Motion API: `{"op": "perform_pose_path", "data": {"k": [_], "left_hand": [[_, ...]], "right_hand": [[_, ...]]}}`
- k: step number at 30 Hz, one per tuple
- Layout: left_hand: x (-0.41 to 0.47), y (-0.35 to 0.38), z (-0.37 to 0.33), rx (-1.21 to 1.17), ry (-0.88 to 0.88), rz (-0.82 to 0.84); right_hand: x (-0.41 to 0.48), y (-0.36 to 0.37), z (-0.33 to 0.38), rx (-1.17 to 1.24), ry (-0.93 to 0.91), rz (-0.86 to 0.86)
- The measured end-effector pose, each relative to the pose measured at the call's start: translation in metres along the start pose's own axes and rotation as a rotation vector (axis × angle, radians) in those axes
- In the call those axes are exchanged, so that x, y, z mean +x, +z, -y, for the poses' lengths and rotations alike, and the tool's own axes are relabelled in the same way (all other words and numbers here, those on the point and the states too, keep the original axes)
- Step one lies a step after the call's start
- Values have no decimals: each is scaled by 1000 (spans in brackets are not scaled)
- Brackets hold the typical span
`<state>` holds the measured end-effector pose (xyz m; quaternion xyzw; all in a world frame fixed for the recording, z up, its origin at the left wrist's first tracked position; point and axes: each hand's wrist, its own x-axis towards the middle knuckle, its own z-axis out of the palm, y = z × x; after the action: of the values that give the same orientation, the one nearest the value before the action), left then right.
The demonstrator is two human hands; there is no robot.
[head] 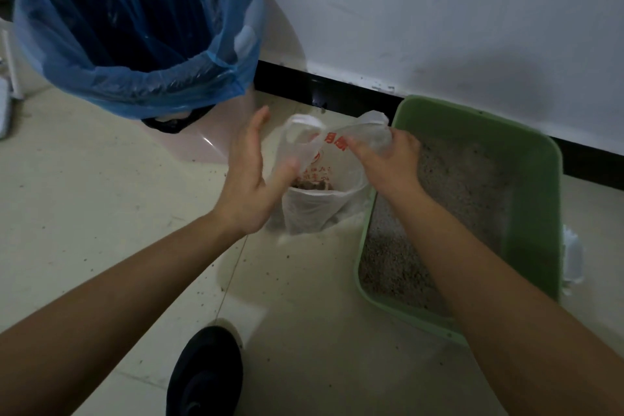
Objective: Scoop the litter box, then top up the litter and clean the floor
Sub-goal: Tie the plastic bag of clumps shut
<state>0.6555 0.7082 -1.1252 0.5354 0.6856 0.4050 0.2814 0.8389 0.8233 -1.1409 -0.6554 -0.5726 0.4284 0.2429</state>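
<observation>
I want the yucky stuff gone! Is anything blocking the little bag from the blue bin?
Nothing visible blocks it. The plastic bag, gripped by the right hand, is beside the bin, whose blue-lined mouth is open. Only the open left hand lies between them.

The red letters (pixel 334 142) on the bag (pixel 317 209) are too blurry to read, and the right hand (pixel 388 162) gripping the bag covers some of them. The left hand (pixel 250 176) is blurred. The top edge cuts off the bin (pixel 135 27). The right arm hides part of the litter box (pixel 533 196). A white thing (pixel 572 260) behind it is mostly hidden. The bottom edge cuts off the shoe (pixel 206 375).
</observation>
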Motion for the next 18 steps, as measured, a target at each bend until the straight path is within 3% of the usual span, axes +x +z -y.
{"op": "perform_pose_path", "data": {"k": [3,6,9,11,15,18], "left_hand": [[4,4,8,224,-26,47],[18,7,7,143,-69,56],[21,11,-3,-154,-141,33],[21,15,-13,-314,-277,-119],[32,8,-17,-670,-563,-526],[37,-1,-13,-985,-677,-572]], "right_hand": [[3,7,-3,177,-108,-76],[-1,15,6,333,-136,-28],[-1,26,12,511,83,35],[-1,28,18,613,270,43],[-4,31,25,624,371,149],[-7,31,24,551,449,232]]}}
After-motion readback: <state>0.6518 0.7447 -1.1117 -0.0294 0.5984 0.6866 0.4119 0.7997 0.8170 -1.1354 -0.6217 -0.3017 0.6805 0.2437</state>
